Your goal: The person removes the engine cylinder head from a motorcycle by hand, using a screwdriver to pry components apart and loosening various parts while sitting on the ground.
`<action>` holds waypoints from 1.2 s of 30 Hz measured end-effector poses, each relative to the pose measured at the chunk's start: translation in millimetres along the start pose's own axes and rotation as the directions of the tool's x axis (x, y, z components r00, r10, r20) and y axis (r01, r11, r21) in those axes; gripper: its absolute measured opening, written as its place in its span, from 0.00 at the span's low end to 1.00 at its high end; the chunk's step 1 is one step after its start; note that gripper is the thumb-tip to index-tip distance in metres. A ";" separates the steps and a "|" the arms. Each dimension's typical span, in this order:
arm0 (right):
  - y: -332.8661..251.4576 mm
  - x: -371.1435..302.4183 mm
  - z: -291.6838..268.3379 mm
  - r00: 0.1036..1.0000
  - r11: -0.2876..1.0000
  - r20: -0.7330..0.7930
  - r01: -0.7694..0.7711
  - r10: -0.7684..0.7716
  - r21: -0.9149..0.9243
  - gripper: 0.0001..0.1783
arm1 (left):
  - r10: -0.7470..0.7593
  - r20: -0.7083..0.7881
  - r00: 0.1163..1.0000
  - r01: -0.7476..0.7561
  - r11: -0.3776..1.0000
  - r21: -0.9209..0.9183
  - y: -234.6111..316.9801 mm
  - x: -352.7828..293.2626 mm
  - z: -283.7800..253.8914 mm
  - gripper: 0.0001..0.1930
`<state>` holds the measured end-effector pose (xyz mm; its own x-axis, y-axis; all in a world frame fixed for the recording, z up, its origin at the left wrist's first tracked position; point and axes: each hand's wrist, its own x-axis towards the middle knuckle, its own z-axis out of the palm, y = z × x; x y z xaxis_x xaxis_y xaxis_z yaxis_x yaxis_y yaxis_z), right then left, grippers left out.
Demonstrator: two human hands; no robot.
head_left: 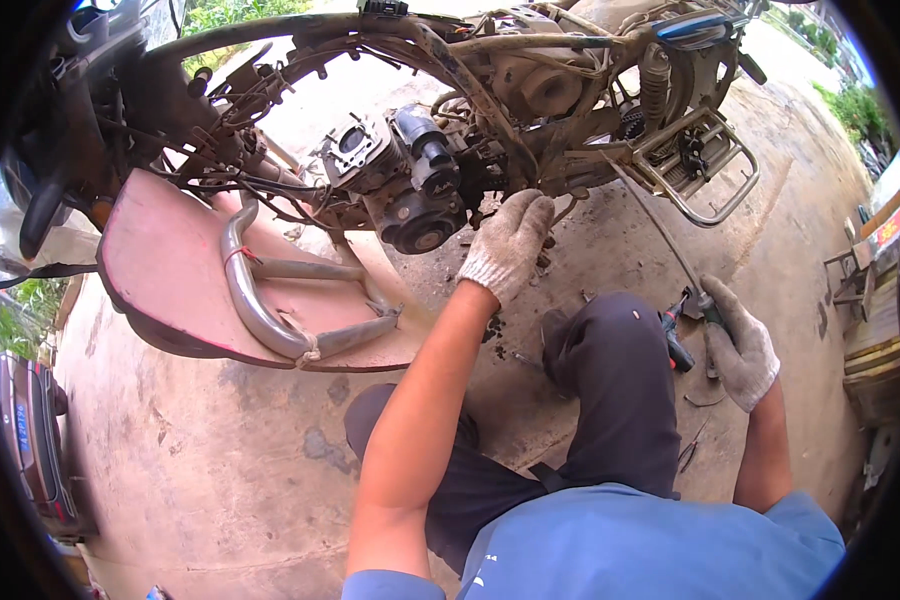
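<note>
A partly stripped motorcycle stands in front of me, its dark engine (410, 185) at the middle. My left hand (510, 245), in a whitish knit glove, is at the lower frame just right of the engine. Its fingers are bent together; the tips and anything in them are hidden. My right hand (742, 348), gloved too, is closed around the dark handle of a long screwdriver (667, 236). The thin shaft slants up and left, ending near the frame by the metal footrest (705, 170). A dark tool with teal and red parts (676, 345) lies beside that hand.
A pink panel (170, 270) leans at the left with a bent chrome crash bar (245, 285) on it. Small loose parts (522, 358) lie on the concrete floor near my knees. A parked vehicle (32, 440) is far left; wooden items (875, 350) stand at the right.
</note>
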<state>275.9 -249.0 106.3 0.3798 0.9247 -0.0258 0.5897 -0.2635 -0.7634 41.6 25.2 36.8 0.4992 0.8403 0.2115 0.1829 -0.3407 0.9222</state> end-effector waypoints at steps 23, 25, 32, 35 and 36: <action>-41.6 112.8 296.0 0.988 0.993 0.107 0.114 -0.111 -0.021 0.29 | -0.528 -0.489 0.695 0.552 0.827 -0.109 -126.2 16.9 -62.6 0.24; -36.2 117.0 302.5 0.988 0.996 0.125 0.080 -0.086 0.051 0.30 | -0.552 -0.467 0.691 0.547 0.821 -0.162 -123.6 18.9 -60.5 0.22; -30.9 124.8 317.1 0.975 0.975 0.017 0.221 -0.222 0.026 0.30 | -0.448 -0.461 0.766 0.500 0.866 -0.011 -123.8 18.3 -48.0 0.21; -47.2 117.7 308.3 0.988 0.991 0.095 0.116 -0.122 0.066 0.32 | -0.481 -0.446 0.755 0.521 0.852 -0.038 -126.2 21.3 -49.5 0.21; -54.8 115.2 303.8 0.988 0.988 0.098 0.111 -0.121 0.104 0.33 | -0.507 -0.441 0.741 0.533 0.843 -0.073 -126.3 22.6 -50.4 0.22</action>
<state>70.7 -44.6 -50.9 0.2338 0.9723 0.0033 0.5506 -0.1296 -0.8247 -12.9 108.4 -58.6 -0.0960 0.9811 -0.1679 0.3584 0.1914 0.9137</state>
